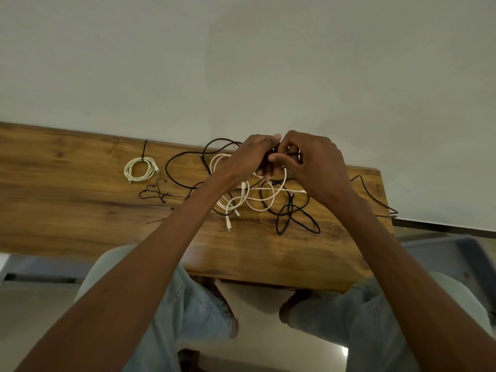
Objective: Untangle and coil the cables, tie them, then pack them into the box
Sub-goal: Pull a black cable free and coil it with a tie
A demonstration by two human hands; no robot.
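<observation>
A tangle of black cables (291,216) and white cables (257,200) lies on the wooden table (80,210) near its far edge. Above the tangle my left hand (249,157) and my right hand (314,162) meet, and both grip a black cable between curled fingers. One white cable (139,170) lies coiled at the left, bound with a black tie. Loose black ties (155,191) rest in front of that coil. No box is in view.
The table stands against a pale wall (241,63). A black cable (375,197) hangs over the table's right end. My knees in light jeans (188,304) and brown shoes show below the near edge.
</observation>
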